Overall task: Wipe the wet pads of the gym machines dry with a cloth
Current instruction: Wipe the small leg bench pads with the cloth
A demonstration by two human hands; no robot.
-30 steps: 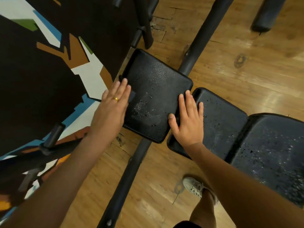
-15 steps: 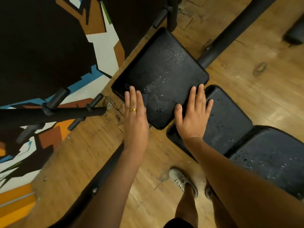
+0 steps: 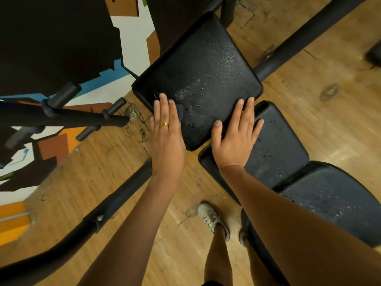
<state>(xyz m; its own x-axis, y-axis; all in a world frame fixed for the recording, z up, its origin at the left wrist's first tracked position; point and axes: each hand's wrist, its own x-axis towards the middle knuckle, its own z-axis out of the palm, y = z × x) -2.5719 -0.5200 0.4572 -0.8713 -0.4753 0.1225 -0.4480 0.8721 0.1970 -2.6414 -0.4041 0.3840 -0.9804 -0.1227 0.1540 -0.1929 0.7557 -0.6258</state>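
Looking straight down on a black square pad (image 3: pixel 206 65), turned cornerwise and speckled with water droplets (image 3: pixel 191 92) across its near half.

Laying the left hand (image 3: pixel 167 139) flat on that pad's near left edge, with fingers (image 3: pixel 164 108) straight and pressed together, and wearing a gold ring (image 3: pixel 164 124). Letting palm and wrist hang past the pad's edge, over the wooden floor (image 3: pixel 309 124).

Noticing a small dark grey-blue patch (image 3: pixel 180 111) on the pad, just beside the left forefinger. Possibly the cloth, though impossible to tell for sure.

Laying the right hand (image 3: pixel 235 139) flat across the square pad's near right edge, with fingers straight and slightly spread and the thumb (image 3: pixel 216 129) set apart and touching the pad. Reaching the little finger off it onto a second pad (image 3: pixel 282 145).

Finding that second pad just beside the square pad's near right edge, also dotted with drops. Finding a third pad (image 3: pixel 334 201) adjoining it on the side away from the square pad, wet as well.

Spotting a black frame tube (image 3: pixel 309 32) passing beneath the square pad, from its far right out to its near left.

Seeing a painted wall (image 3: pixel 127 38) and a black bar with pegs (image 3: pixel 61 117) to the square pad's left.

Standing nearer than the square pad in a pale shoe (image 3: pixel 212 219) on the floor.
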